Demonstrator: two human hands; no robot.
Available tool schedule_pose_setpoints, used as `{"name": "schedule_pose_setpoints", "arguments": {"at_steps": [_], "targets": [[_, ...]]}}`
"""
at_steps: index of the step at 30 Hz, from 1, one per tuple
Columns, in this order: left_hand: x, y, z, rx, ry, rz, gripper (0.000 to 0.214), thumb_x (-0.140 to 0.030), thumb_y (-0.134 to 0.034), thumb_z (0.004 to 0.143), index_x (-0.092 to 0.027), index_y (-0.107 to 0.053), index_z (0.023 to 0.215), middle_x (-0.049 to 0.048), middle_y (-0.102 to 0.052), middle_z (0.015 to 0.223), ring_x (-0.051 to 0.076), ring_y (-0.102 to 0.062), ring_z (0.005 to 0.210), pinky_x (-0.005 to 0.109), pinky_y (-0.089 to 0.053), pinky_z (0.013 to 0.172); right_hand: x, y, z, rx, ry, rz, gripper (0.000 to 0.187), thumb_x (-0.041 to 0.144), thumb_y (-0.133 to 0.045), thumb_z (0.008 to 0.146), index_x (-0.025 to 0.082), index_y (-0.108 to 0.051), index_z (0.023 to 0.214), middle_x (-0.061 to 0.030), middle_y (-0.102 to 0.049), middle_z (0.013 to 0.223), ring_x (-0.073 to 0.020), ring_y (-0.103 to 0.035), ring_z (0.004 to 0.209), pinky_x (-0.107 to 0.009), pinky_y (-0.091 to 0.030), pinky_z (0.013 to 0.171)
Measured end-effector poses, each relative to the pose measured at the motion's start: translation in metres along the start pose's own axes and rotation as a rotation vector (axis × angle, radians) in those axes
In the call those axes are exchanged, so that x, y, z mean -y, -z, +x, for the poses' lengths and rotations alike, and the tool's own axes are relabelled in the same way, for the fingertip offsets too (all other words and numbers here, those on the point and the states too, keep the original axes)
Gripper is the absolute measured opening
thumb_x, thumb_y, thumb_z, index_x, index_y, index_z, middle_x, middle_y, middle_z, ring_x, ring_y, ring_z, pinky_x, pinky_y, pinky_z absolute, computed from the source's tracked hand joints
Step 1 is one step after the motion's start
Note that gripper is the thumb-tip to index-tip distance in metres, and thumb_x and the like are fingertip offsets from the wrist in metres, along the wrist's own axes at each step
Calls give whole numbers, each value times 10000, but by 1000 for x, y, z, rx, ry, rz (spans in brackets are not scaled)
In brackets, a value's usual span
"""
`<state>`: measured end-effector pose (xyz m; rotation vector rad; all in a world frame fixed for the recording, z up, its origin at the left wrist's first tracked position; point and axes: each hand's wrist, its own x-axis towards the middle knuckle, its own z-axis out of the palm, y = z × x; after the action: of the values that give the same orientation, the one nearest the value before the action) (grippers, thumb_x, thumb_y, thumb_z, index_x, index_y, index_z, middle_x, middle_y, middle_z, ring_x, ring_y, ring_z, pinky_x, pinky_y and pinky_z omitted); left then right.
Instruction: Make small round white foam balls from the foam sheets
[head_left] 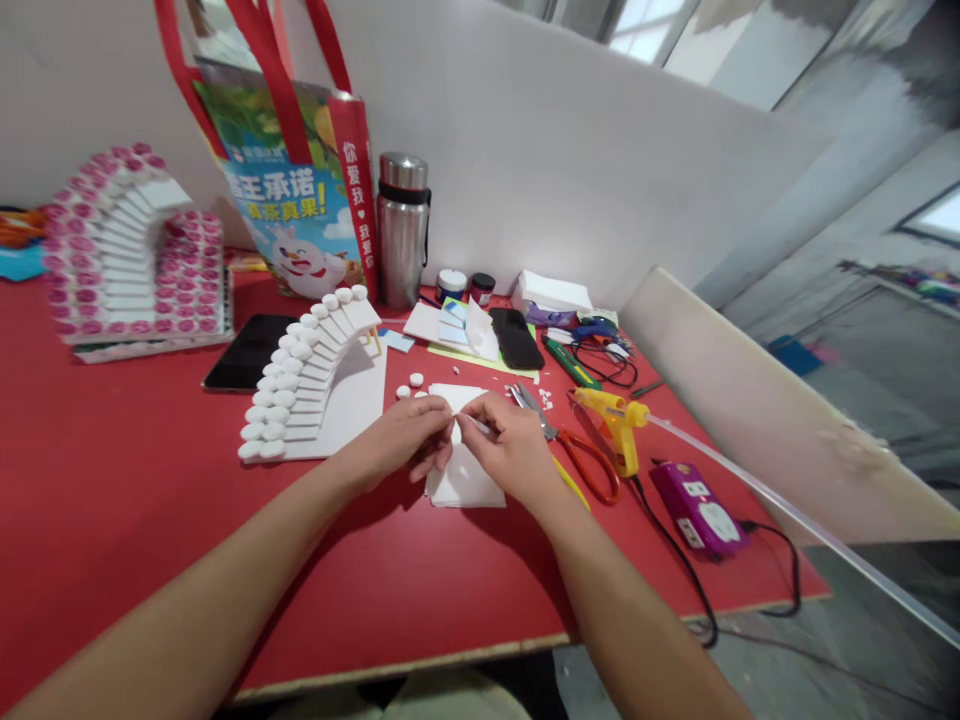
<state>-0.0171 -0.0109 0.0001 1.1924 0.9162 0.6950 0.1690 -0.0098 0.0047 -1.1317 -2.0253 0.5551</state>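
My left hand (416,432) and my right hand (506,437) meet over a stack of white paper sheets (469,485). Both are closed, fingertips pinched together around something small and pale that I cannot make out. Behind the left hand lie a few white round pieces (415,380). To the left stands a white curved staircase model (322,400) edged with similar round pieces on a white base. Close by the right hand are orange-handled pliers (589,465), partly hidden, and a yellow glue gun (616,420) with a long clear glue stick.
A purple power strip (701,510) and cables lie at the right. Behind stand a steel thermos (403,235), a printed bag (292,190) and small jars (451,284). A phone (516,338), a dark tablet (251,352) and a pink-flowered model (135,255) are also on the red table.
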Motion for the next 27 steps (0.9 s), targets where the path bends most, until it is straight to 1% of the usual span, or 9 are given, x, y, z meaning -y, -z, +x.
{"name": "schedule_pose_setpoints", "arguments": {"at_steps": [3, 5, 6, 9, 13, 16, 21, 24, 27], "targets": [[2, -5, -1, -127, -165, 328, 307, -404, -442, 993, -208, -496, 763, -22, -577, 632, 110, -488, 481, 255, -357, 512, 3, -2, 0, 9, -187, 177, 188, 325, -611, 906, 207, -593, 761, 35, -601, 569, -109, -522, 463, -238, -370, 495], [2, -9, -3, -240, -283, 587, 321, -378, -423, 1007, -211, -485, 741, -15, -555, 654, 140, -517, 593, 276, -366, 595, 6, -5, 1, 22, -322, 347, 212, 348, -617, 896, 209, -570, 743, 49, -600, 539, -92, -500, 385, -224, -360, 441], [2, -10, -3, -287, -323, 696, 313, -357, -415, 1009, -212, -479, 738, -9, -559, 670, 152, -524, 629, 286, -361, 620, 7, -6, 1, 24, -368, 421, 220, 356, -625, 890, 206, -566, 741, 47, -616, 547, -88, -507, 367, -218, -366, 427], [1, -14, -4, -378, -346, 917, 289, -316, -385, 1016, -218, -481, 761, 10, -603, 717, 177, -545, 658, 305, -345, 635, 11, -8, 2, 24, -422, 554, 237, 382, -660, 863, 197, -580, 738, 29, -660, 590, -97, -559, 375, -215, -413, 421], [1, -16, -5, -421, -347, 1154, 286, -281, -363, 1031, -212, -513, 798, 58, -668, 775, 222, -617, 723, 326, -363, 651, 13, -11, 3, 24, -468, 604, 226, 390, -683, 838, 195, -619, 743, 16, -662, 576, -146, -626, 427, -242, -483, 429], [2, -17, -4, -411, -365, 1285, 261, -243, -366, 1030, -195, -549, 849, 87, -699, 814, 240, -649, 738, 330, -378, 643, 13, -11, 3, -5, -495, 662, 208, 378, -703, 809, 196, -628, 741, 12, -672, 581, -159, -634, 427, -256, -503, 425], [3, -16, -2, -309, -370, 1415, 176, -170, -420, 982, -160, -595, 984, 125, -723, 859, 263, -668, 729, 335, -421, 624, 11, -9, 3, -23, -561, 794, 181, 343, -721, 770, 195, -623, 734, 14, -688, 599, -142, -608, 397, -237, -479, 389], [0, -17, -3, -252, -332, 1473, 187, -140, -446, 955, -131, -605, 1054, 169, -728, 921, 285, -687, 770, 346, -460, 642, 10, -9, 3, -33, -567, 800, 184, 340, -724, 774, 197, -618, 725, 12, -688, 593, -135, -595, 392, -230, -462, 379], [-5, -19, -5, -197, -275, 1512, 252, -162, -469, 958, -76, -605, 1151, 224, -719, 979, 316, -704, 801, 370, -490, 660, 9, -9, 2, -13, -541, 732, 223, 383, -731, 801, 199, -625, 733, 4, -678, 575, -156, -616, 413, -251, -485, 397]]}}
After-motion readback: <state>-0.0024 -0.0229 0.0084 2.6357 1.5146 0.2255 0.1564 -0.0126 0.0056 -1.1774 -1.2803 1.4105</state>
